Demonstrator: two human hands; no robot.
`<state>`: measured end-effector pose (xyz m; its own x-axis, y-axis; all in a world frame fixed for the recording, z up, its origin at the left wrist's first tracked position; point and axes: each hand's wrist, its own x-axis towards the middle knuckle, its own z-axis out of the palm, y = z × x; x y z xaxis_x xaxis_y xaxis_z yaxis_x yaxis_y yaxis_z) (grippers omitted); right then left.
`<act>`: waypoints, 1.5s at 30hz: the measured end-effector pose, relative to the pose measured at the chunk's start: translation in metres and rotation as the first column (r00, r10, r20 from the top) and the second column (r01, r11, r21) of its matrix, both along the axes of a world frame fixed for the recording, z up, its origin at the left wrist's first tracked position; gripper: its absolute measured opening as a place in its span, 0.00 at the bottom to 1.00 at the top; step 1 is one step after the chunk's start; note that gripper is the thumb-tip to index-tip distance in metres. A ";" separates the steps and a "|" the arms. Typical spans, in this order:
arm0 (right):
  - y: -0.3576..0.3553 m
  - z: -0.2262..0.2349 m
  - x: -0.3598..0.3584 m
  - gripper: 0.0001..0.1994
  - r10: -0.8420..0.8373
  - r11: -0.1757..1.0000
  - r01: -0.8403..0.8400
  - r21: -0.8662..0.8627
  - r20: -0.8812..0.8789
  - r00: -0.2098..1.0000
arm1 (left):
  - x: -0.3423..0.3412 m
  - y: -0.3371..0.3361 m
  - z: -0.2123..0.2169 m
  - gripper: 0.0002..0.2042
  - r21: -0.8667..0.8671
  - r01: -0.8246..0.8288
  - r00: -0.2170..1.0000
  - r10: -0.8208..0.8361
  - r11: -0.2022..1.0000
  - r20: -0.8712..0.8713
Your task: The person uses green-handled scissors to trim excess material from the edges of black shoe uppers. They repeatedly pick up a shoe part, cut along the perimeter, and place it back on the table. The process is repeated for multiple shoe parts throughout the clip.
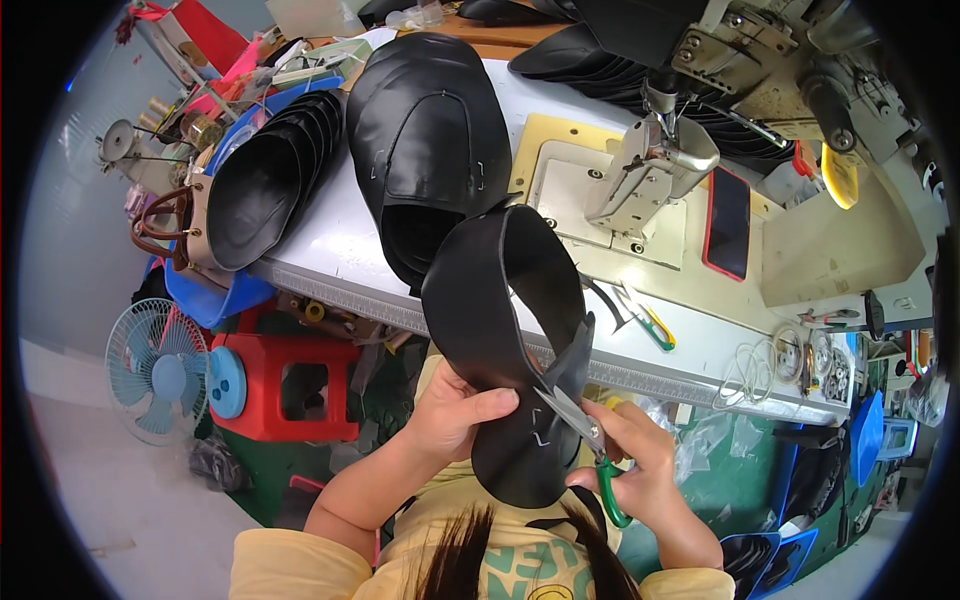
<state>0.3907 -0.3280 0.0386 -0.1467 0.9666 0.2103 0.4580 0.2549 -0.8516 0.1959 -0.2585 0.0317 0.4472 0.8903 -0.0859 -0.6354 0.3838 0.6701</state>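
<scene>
The black shoe upper (465,310) is at the lower centre of the frame, a curved piece bent into an open loop, with its long axis running from the middle of the frame down toward the yellow T-shirt (440,545) and leaning slightly right at the foot. The left hand (450,412) pinches its left edge, thumb laid flat over the face and the other fingers tucked out of sight behind. The right hand (640,455) grips the green-handled scissors (607,490), fingers bent about the handles, at the lower right of centre. The relation that matters is at the right edge of the upper: the blades point up and left from the right fingers and lie against that edge, so the right hand is the nearer to it (whether the blades are parted or closed on the material, I cannot tell). As for writing, the T-shirt carries large green lettering, the ruler strip (340,298) along the table's front edge has graduations too fine to read, and the upper shows only small silvery angular marks; no brand label can be made out on it.
</scene>
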 end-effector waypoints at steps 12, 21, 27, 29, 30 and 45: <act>-0.004 -0.002 -0.006 0.34 -0.121 0.991 0.118 0.067 0.041 0.992 | 0.004 -0.004 -0.006 0.14 0.076 0.026 1.000 -0.026 0.997 -0.011; -0.010 -0.007 -0.010 0.32 -0.176 0.984 0.176 0.022 -0.004 0.984 | 0.009 -0.004 -0.005 0.14 0.091 0.099 0.995 -0.096 0.991 -0.035; -0.023 -0.023 -0.005 0.32 -0.361 0.929 0.287 -0.233 -0.411 0.837 | 0.007 -0.003 -0.013 0.15 0.091 0.193 0.981 -0.194 0.977 0.002; -0.024 -0.024 0.000 0.29 -0.400 0.916 0.321 -0.238 -0.525 0.751 | -0.002 0.000 -0.017 0.16 0.120 0.262 0.965 -0.261 0.957 -0.025; -0.023 -0.023 0.001 0.28 -0.396 0.918 0.339 -0.205 -0.534 0.747 | -0.008 0.000 -0.016 0.16 0.094 0.269 0.963 -0.268 0.959 -0.018; -0.006 -0.035 0.016 0.22 -0.485 0.866 0.368 -0.338 -0.397 0.779 | -0.178 0.017 0.091 0.12 0.504 -0.502 0.700 0.672 0.703 -0.241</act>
